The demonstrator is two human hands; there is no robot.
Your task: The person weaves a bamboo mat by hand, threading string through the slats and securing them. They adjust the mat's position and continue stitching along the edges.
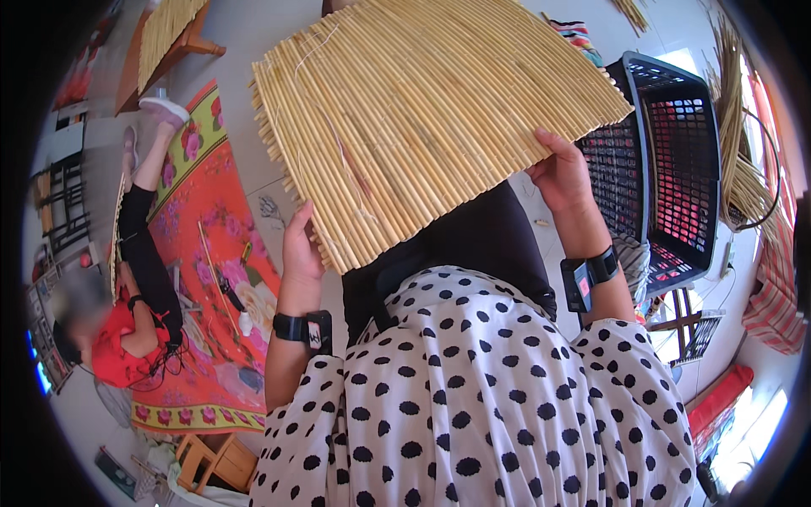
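Note:
A mat of yellow reed stalks (448, 101), laid side by side, is held up in front of me above my lap. Loose pale thread lies across its left part, and a reddish-brown streak marks a few stalks. My left hand (302, 247) grips the near left corner, thumb at the edge. On the near right edge, my right hand (564, 173) has its thumb on top and the other fingers mostly hidden beneath. Stalk ends stick out unevenly along the left side.
A black plastic basket (716, 182) stands at the right, with bundled long reeds (733, 127) beyond it. At the left a person in red (139, 342) sits by a red floral cloth (224, 203) on the floor. Another mat (165, 38) rests on a wooden stool.

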